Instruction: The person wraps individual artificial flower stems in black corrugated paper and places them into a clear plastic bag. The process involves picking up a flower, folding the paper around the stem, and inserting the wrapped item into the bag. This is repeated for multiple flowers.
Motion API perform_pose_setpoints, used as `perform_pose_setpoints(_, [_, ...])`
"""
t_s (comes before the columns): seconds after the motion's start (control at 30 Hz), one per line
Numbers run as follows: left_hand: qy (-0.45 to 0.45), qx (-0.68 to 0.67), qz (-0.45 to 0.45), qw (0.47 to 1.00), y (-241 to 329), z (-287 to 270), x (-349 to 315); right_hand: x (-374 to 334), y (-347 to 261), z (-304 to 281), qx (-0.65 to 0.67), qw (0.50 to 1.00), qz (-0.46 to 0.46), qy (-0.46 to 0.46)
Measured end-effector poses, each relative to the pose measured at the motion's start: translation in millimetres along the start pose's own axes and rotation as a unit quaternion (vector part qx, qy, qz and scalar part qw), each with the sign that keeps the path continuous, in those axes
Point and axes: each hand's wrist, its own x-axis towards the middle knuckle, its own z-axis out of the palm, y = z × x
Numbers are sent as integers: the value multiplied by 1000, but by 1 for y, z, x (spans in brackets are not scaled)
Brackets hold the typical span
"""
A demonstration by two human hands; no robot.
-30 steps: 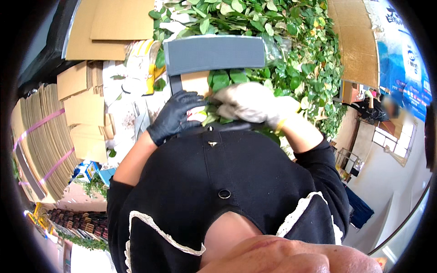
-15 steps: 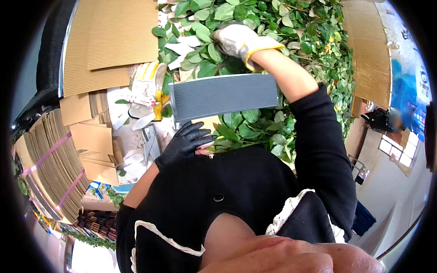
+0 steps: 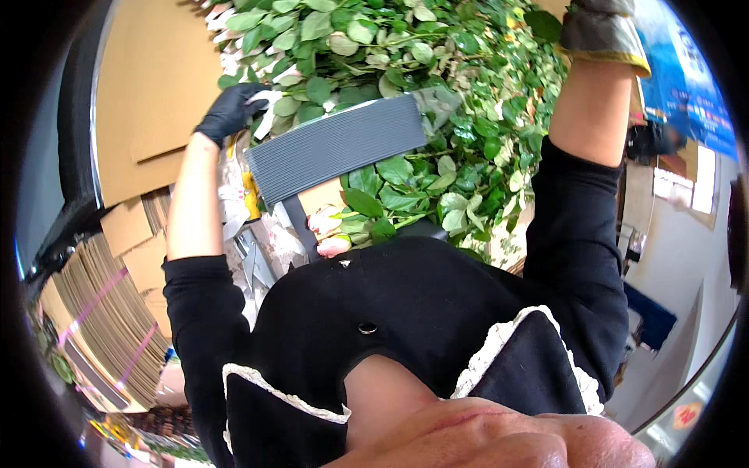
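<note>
The left hand (image 3: 234, 109) half-curls its fingers at a white strip (image 3: 268, 115), hold uncertain; the right hand (image 3: 601, 35) I can't tell, fingers hidden. Pink roses (image 3: 334, 246) lie against the black shirt (image 3: 312, 304); leaning in could crush them

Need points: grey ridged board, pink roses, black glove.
Grey ridged board (image 3: 339, 148), head view, middle of ridged face.
Pink roses (image 3: 324, 223), head view, a bloom's petals.
Black glove (image 3: 226, 114), head view, back of hand.
</note>
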Motion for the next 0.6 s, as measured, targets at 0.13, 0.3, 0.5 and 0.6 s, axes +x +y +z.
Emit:
perform_pose_setpoints(0.13, [117, -81, 161, 977, 46, -56, 15, -15, 38, 26, -376, 895, -132, 201])
perform_pose_setpoints(0.3, [180, -230, -202, 935, 37, -37, 7, -21, 7, 54, -381, 923, 32, 52])
perform_pose_setpoints(0.5, [205, -398, 78, 891, 142, -58, -17, -39, 5, 34, -453, 880, -45, 136])
perform_pose_setpoints(0.6, [223, -291, -45, 929, 76, -56, 4, -25, 1, 55, -397, 910, -68, 102])
